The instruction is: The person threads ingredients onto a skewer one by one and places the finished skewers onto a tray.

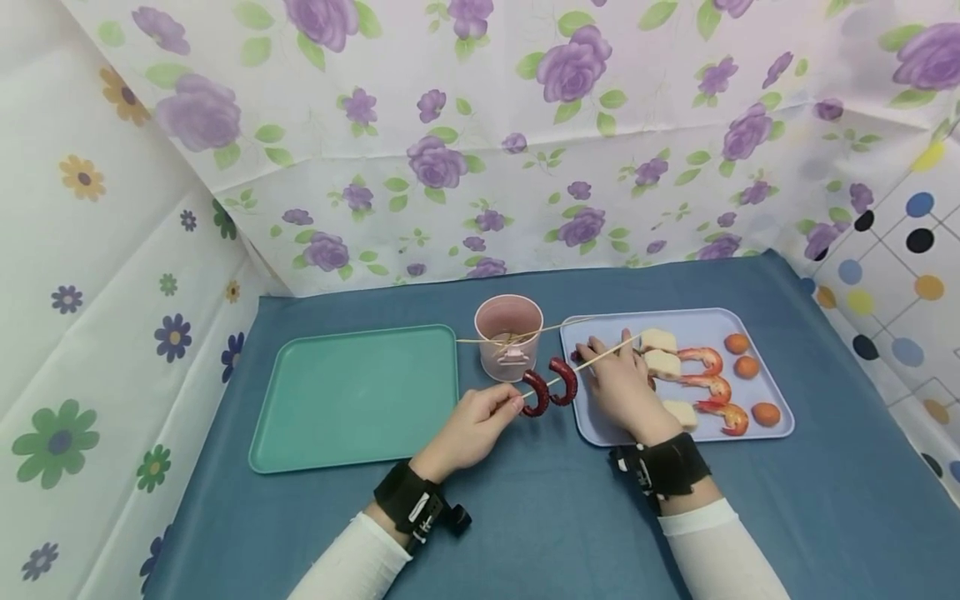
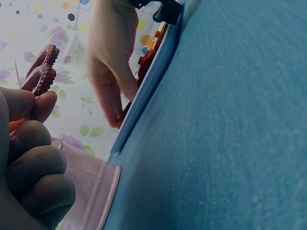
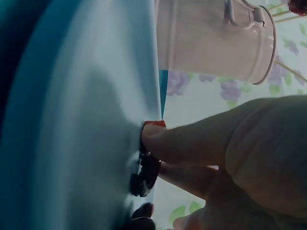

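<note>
1. The skewer (image 1: 604, 355) is slanting from near left to far right in front of the pink bucket, its bare far end passing above your right hand; you cannot tell here whether it is touching that hand.
2. Two dark red curled pieces (image 1: 570, 382) are sitting threaded on it side by side, just beyond your left fingertips.
3. Your left hand (image 1: 471, 429) is pinching the skewer's near end between thumb and forefinger, the other fingers curling inward.
4. Your right hand (image 1: 626, 387) is reaching over the left part of the lavender tray, thumb and fingers closing on another dark red piece (image 3: 149, 171) at the tray's surface.
5. The lavender tray (image 1: 600, 425) is lying on the right; right of your hand it is bearing pale blocks (image 1: 663, 364), then three shrimp (image 1: 708, 386), then three orange balls (image 1: 747, 367) along its right side.
6. The pink bucket (image 1: 491, 367) is standing between the trays, with thin sticks (image 1: 558, 327) leaning out left and right.
7. The green tray (image 1: 360, 400) is lying on the left.
8. A blue cloth (image 1: 525, 525) is covering the table beneath everything.
</note>
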Demonstrator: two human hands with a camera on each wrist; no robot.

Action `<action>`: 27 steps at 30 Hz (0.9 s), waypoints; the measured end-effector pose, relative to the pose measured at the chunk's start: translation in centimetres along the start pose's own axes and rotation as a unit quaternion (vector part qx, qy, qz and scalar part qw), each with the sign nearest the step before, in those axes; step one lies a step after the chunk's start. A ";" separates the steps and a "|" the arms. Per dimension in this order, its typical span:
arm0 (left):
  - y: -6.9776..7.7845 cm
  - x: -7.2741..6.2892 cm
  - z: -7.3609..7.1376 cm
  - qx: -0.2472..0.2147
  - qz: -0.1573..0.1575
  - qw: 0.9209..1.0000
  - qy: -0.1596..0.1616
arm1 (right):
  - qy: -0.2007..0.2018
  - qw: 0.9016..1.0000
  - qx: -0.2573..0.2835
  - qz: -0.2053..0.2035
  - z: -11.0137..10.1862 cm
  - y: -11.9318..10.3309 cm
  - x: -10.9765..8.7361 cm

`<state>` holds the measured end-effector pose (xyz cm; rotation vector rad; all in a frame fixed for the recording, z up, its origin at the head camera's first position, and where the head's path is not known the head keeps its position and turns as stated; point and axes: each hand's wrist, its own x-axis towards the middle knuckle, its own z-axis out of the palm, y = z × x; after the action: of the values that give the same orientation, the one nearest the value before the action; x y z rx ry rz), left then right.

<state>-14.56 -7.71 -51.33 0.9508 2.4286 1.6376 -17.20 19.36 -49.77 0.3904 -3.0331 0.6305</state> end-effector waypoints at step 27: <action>0.0 0.0 -0.1 0.002 -0.001 1.000 -0.007 | 0.129 0.990 -0.020 -0.056 0.8 0.6 0.3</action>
<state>-14.58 -7.86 -51.28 0.9574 2.4232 1.6205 -17.60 19.46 -50.74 0.4358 -2.7531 0.5640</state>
